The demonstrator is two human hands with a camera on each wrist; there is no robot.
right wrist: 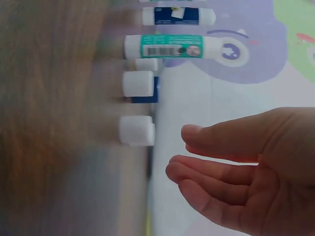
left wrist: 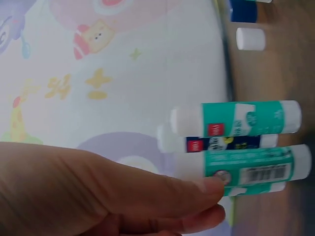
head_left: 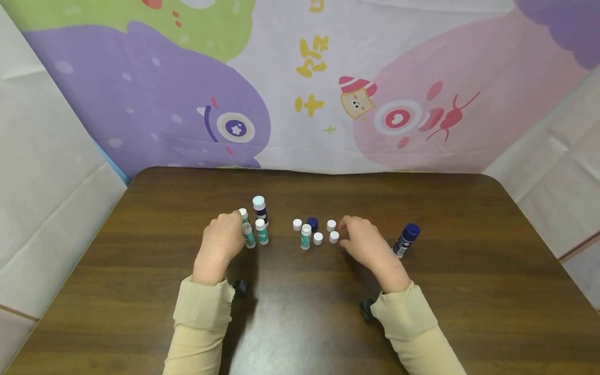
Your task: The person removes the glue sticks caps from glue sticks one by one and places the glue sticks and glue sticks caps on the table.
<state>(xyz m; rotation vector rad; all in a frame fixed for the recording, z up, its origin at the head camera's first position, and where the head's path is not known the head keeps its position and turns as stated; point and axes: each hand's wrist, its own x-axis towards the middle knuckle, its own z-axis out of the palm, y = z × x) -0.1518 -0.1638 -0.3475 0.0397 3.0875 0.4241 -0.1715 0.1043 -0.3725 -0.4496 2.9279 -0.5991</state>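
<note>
My left hand (head_left: 224, 237) pinches a green-and-white glue stick (left wrist: 251, 167) between thumb and fingers; its barcode faces the left wrist camera. Close around it stand two more green glue sticks, one of them the nearer-right stick (head_left: 262, 232), and a navy glue stick (head_left: 260, 209) with a pale top. My right hand (head_left: 364, 240) hovers beside the white caps with nothing in it, thumb and loosely bent fingers apart. Nearest to its fingertips are a white cap (head_left: 334, 237) and another white cap (head_left: 331, 225).
Mid-table, a green glue stick (head_left: 305, 237) stands among the caps, with a navy cap (head_left: 312, 224) behind it and white caps at its sides. A navy-capped glue stick (head_left: 405, 240) stands right of my right hand. A cartoon-printed cloth (head_left: 309, 140) hangs behind the wooden table (head_left: 300, 312).
</note>
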